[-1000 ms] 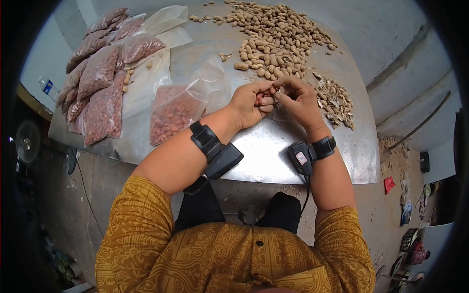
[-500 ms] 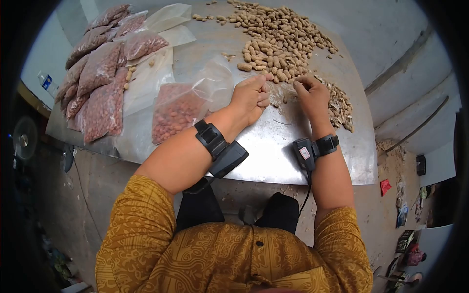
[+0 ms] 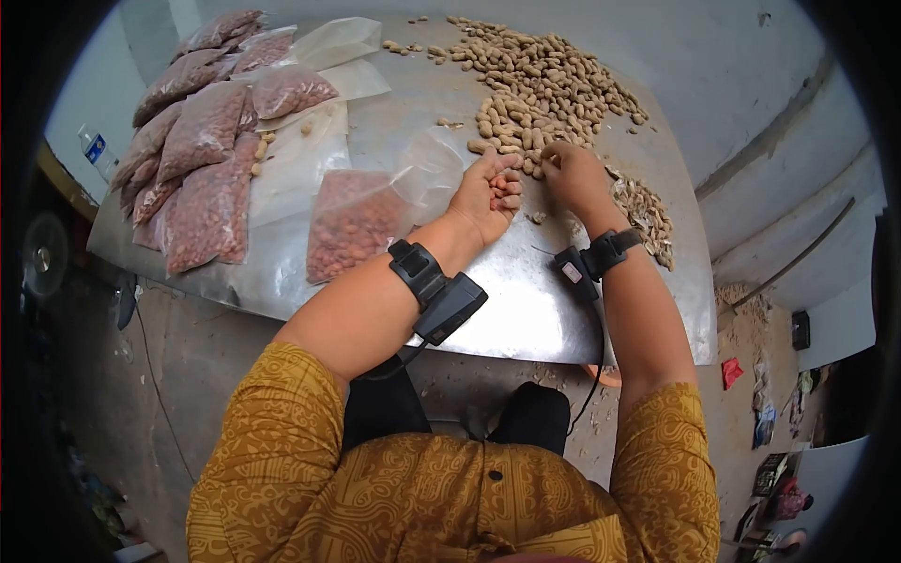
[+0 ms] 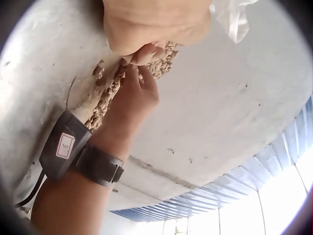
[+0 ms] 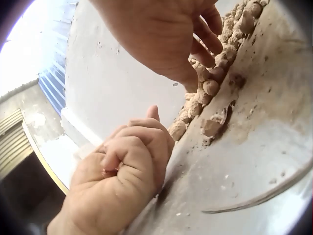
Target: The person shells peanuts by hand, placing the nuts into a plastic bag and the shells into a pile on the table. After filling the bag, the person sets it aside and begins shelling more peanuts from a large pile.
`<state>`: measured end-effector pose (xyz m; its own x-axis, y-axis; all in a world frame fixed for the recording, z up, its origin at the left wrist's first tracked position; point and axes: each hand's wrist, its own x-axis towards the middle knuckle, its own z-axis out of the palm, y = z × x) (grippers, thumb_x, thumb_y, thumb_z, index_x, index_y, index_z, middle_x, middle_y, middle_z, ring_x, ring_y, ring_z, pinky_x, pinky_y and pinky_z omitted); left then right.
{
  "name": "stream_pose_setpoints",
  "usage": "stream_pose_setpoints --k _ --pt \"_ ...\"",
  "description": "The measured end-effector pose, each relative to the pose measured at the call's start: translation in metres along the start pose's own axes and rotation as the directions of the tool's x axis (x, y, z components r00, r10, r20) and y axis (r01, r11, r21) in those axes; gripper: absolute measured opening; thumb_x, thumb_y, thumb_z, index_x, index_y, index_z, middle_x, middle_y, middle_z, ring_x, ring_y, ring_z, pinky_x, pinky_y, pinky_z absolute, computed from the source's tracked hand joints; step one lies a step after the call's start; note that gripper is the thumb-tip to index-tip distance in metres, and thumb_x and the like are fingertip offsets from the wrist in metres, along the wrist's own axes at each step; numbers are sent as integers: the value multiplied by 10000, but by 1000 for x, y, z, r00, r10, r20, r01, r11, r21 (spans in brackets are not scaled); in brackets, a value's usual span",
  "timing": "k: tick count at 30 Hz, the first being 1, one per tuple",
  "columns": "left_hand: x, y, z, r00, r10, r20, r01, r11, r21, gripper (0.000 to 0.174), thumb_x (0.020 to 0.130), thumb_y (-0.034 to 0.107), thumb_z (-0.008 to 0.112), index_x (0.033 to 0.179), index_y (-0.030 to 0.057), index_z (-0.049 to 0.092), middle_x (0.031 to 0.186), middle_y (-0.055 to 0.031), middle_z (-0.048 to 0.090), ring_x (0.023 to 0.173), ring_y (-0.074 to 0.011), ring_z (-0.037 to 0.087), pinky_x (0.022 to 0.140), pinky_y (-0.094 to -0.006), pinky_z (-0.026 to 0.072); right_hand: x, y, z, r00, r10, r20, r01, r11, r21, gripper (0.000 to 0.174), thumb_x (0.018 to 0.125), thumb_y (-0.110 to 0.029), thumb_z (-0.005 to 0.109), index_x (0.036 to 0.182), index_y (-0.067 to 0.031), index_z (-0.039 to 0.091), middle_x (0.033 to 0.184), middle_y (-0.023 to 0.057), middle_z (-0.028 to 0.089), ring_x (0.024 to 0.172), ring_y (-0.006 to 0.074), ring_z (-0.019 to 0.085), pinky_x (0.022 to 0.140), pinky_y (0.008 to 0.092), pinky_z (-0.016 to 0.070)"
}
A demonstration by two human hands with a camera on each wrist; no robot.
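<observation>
My left hand (image 3: 485, 199) curls its fingers around several red peanut kernels (image 3: 500, 186), which show in the palm in the head view. In the right wrist view the same hand (image 5: 122, 171) looks like a loose fist, its kernels mostly hidden. My right hand (image 3: 574, 178) reaches to the near edge of the pile of unshelled peanuts (image 3: 549, 84). From the right wrist, the thumb and fingers (image 5: 208, 36) of that hand stand apart, with the thumb tip right at the peanuts (image 5: 211, 88). A piece of broken shell (image 5: 212, 126) lies just in front of the pile.
A part-filled clear bag of red kernels (image 3: 352, 235) lies left of my left hand. Further left, several full bags (image 3: 202, 131) are heaped beside flat plastic bags (image 3: 300, 164). Broken shells (image 3: 648, 211) form a heap right of my right hand on the metal table (image 3: 507, 300).
A second ago both hands met over the kernels. They have since parted; my right hand has moved to the pile's near edge, and my left palm has turned up with kernels showing.
</observation>
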<state>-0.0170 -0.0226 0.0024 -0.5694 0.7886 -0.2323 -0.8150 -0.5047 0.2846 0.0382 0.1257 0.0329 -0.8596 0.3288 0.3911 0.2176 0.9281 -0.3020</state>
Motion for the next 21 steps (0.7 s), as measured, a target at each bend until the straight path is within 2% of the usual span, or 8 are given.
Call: stream_pose_setpoints --k 3,4,6,9,12,13,16,21 --pt "-1 -1 0 999 18 44 -23 992 125 247 864 191 570 1044 27 525 709 -1 444 503 -53 344 398 -159 249 -5 -1 -12 998 56 9 -57 973 225 168 728 -121 616 878 -50 642 810 106 649 749 236 618 683 324 482" --pt "-5 -4 1 996 43 78 -56 984 172 240 858 173 580 1046 32 530 717 -1 455 505 -49 350 400 -157 251 -9 -3 -16 996 84 40 -93 890 445 173 731 -101 608 888 -38 643 818 86 648 745 204 609 684 303 475" --pt "-9 -8 2 987 74 141 -106 966 235 239 851 147 588 1058 39 534 730 2 472 505 -42 359 401 -156 255 -18 -7 -22 987 112 119 -162 581 798 185 738 -62 593 910 -15 646 832 47 647 737 141 591 684 261 462" --pt "-11 -12 4 971 127 202 -183 941 286 261 842 130 601 1079 37 539 755 6 503 501 -34 370 401 -162 260 -33 -10 -25 979 130 154 -191 348 918 218 761 -37 581 967 1 642 860 14 628 749 91 556 694 225 443" --pt "-14 -15 8 954 210 214 -280 880 383 266 827 122 623 1066 24 558 781 5 540 494 -30 375 403 -171 268 -43 -3 -15 997 77 -17 -26 523 852 245 773 -38 581 1010 -2 632 863 36 630 751 89 557 686 217 444" --pt "-14 -16 8 953 216 211 -291 848 443 243 831 114 617 1052 27 566 779 7 545 488 -28 370 405 -170 269 -45 -1 -12 997 78 12 -49 497 867 226 794 -69 599 1006 5 630 869 40 626 767 87 549 694 206 439" --pt "-10 -17 5 947 203 250 -309 794 523 196 836 110 610 1012 27 588 775 2 562 485 -26 370 410 -170 275 -48 -5 -6 986 157 49 -89 259 962 236 808 -109 616 1012 9 626 872 39 622 770 88 540 697 201 435" --pt "-10 -19 5 947 139 289 -276 812 514 184 836 121 613 991 22 598 731 9 543 479 -27 368 410 -170 273 -49 -2 -5 995 80 58 -68 122 990 256 815 -135 630 1028 7 612 866 39 624 757 87 552 672 205 450"
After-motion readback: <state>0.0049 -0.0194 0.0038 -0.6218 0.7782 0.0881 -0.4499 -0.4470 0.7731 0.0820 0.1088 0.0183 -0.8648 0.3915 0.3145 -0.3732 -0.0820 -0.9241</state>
